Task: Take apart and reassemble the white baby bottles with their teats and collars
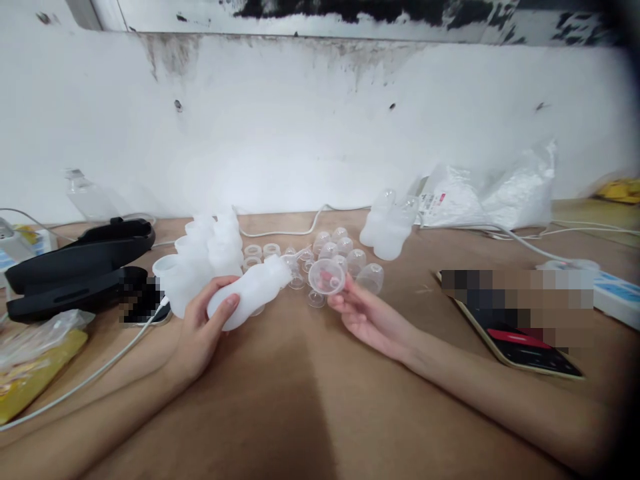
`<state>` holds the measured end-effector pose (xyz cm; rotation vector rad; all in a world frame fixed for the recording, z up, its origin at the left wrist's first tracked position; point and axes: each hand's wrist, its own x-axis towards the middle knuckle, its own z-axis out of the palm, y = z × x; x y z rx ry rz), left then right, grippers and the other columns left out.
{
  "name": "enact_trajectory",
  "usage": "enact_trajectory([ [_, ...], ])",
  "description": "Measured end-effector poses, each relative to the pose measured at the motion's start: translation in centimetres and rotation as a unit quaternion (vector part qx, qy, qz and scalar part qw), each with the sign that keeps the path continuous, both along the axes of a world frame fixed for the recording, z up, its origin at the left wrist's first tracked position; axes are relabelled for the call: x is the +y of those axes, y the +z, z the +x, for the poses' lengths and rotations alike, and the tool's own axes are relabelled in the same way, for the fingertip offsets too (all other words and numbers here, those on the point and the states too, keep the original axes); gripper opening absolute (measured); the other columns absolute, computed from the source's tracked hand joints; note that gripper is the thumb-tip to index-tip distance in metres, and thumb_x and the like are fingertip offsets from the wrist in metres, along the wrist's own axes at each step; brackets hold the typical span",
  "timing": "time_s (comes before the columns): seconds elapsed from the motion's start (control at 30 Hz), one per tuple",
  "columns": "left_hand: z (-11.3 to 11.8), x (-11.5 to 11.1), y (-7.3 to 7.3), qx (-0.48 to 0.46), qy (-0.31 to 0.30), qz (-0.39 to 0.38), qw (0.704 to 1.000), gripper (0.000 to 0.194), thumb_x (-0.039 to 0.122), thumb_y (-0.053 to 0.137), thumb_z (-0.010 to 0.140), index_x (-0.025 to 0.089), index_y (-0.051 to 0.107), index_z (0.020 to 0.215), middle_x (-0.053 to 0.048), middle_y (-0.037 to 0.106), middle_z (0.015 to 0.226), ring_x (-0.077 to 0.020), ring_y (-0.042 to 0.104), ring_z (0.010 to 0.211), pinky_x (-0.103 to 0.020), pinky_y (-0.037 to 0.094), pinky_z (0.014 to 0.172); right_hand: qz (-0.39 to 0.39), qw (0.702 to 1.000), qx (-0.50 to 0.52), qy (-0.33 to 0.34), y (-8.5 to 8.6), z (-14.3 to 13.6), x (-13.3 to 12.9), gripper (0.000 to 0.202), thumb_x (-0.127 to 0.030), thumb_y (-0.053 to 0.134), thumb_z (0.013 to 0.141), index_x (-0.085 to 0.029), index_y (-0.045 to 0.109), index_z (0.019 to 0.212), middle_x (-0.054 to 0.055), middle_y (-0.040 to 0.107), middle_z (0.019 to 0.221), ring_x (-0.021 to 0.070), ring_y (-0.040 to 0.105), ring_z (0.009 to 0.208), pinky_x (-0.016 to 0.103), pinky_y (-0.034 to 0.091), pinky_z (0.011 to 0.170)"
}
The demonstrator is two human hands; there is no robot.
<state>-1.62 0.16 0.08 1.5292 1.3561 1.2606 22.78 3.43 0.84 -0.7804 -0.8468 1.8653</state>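
Observation:
My left hand point(213, 317) is wrapped round a white translucent bottle point(253, 293), tilted with its neck and clear nipple pointing to the upper right. In my right hand point(363, 310) is a clear dome cap point(327, 277), its open side facing me, just right of the bottle's tip. Behind it several clear caps point(357, 261) stand in rows on the table. White rings point(253, 251) and small clear nipples point(296, 279) lie behind the held bottle. Several open white bottles point(193, 257) stand at the left. Capped bottles point(390, 230) stand at the back right.
Black cases point(80, 267), a phone with a white cable point(145, 303) and a yellow packet point(40, 373) lie at the left. A tablet point(520, 340), a power strip point(610, 293) and white plastic bags point(490, 197) are at the right. A white wall point(280, 133) stands behind.

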Motion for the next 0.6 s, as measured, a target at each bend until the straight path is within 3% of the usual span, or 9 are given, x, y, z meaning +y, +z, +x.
enact_trajectory([
  [0.1, -0.08, -0.04, -0.01, 0.001, -0.005, -0.017, 1.0, 0.033, 0.046, 0.046, 0.078, 0.021, 0.049, 0.099, -0.001, 0.057, 0.078, -0.0131, 0.051, 0.056, -0.02, 0.039, 0.041, -0.041, 0.998, 0.043, -0.006, -0.94, -0.19, -0.01, 0.011, -0.028, 0.055, 0.079, -0.018, 0.059, 0.078, -0.001, 0.059, 0.073, 0.0012, 0.057, 0.059, 0.003, 0.036, 0.034],
  [0.37, -0.02, -0.01, 0.08, 0.014, 0.0, -0.016, 1.0, 0.033, 0.046, 0.046, 0.078, 0.02, 0.051, 0.096, 0.001, 0.057, 0.066, -0.0147, 0.053, 0.054, -0.021, 0.039, 0.042, -0.064, 0.997, 0.052, -0.011, -0.38, -0.24, 0.04, 0.011, -0.025, 0.055, 0.079, -0.016, 0.059, 0.075, -0.001, 0.061, 0.078, 0.0021, 0.057, 0.059, 0.006, 0.038, 0.035],
  [0.5, -0.05, 0.0, 0.18, 0.039, 0.001, -0.017, 0.999, 0.034, 0.048, 0.044, 0.078, 0.021, 0.05, 0.099, -0.001, 0.059, 0.083, -0.0162, 0.055, 0.062, -0.021, 0.04, 0.044, -0.048, 0.998, 0.04, -0.011, -0.68, -0.23, 0.07, 0.011, -0.026, 0.056, 0.078, -0.017, 0.06, 0.08, -0.001, 0.06, 0.078, 0.0026, 0.057, 0.06, 0.007, 0.041, 0.04],
  [0.6, 0.12, -0.09, 0.64, 0.111, 0.004, 0.026, 0.993, 0.032, 0.047, 0.045, 0.078, 0.02, 0.053, 0.094, -0.001, 0.06, 0.091, -0.0198, 0.056, 0.079, -0.026, 0.045, 0.062, 0.015, 1.0, 0.01, -0.025, -0.65, -0.06, 0.14, 0.016, -0.027, 0.06, 0.075, -0.018, 0.059, 0.089, 0.0, 0.06, 0.083, 0.0053, 0.059, 0.068, 0.011, 0.045, 0.048],
])
